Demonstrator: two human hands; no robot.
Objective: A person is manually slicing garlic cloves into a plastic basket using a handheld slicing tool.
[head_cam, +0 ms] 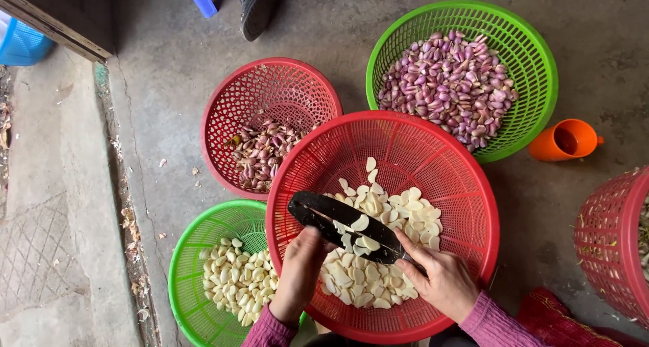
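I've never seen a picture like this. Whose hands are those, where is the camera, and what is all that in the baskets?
There is no machine here: a person wears a camera on the head, so the one picture looks straight down at their own two hands over a concrete floor.

The left hand and the right hand both hold a dark, wide knife, flat, with a few peeled garlic cloves lying on it. Below it is a big red basket with a heap of peeled white cloves.

Around it stand a green basket of peeled cloves, a smaller red basket with some unpeeled purple cloves, and a green basket full of them. An orange cup lies on its side, and another person's shoe shows at the top.
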